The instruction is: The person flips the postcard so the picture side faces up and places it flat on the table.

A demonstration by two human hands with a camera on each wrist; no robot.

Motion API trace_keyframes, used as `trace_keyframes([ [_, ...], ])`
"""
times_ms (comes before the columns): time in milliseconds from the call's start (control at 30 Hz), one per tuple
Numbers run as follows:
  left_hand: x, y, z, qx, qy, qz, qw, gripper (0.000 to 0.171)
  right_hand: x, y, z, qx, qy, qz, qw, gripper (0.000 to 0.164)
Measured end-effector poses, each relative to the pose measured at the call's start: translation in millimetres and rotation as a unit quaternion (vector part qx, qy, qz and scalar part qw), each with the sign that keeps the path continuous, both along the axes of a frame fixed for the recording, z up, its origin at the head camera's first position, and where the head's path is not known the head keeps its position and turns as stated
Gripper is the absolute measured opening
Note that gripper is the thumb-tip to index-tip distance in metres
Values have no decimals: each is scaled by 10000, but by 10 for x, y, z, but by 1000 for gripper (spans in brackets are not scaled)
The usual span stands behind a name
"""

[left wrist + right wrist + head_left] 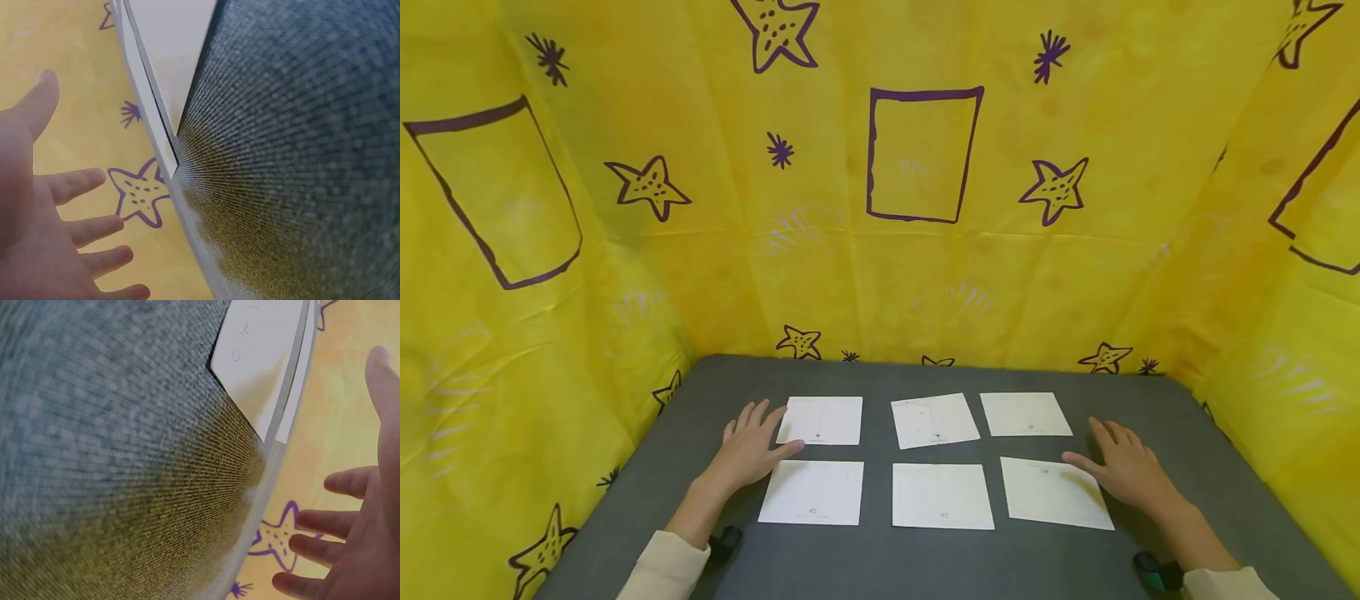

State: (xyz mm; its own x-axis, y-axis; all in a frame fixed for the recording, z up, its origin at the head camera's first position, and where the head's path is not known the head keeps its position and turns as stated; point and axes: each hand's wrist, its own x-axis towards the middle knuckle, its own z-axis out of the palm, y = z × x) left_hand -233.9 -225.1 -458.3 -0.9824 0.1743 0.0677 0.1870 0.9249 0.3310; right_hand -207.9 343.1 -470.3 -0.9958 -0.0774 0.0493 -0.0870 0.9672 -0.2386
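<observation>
Two rows of white paper cards lie on a dark grey table. At the left, my left hand has its fingers spread, close to the upper left card and the lower left card. On the other side, my right hand is also spread, its thumb over the edge of the lower right card and its fingers beside the upper right card. Both wrist views show straight fingers with nothing held. Whether either hand touches a card cannot be told.
Between the outer cards lie an upper middle card, slightly turned, and a lower middle card. The grey table is bordered at the back and sides by yellow cloth printed with purple stars and frames.
</observation>
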Motion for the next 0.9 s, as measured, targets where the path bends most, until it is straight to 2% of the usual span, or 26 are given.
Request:
trace_keyframes([
  [433,-17,35,19,44,-450,17,9990,81,-41,-102,31,8,-1,153,9999,94],
  [900,-110,79,-19,278,-633,97,9976,84,-154,-290,102,-220,119,387,9989,91],
])
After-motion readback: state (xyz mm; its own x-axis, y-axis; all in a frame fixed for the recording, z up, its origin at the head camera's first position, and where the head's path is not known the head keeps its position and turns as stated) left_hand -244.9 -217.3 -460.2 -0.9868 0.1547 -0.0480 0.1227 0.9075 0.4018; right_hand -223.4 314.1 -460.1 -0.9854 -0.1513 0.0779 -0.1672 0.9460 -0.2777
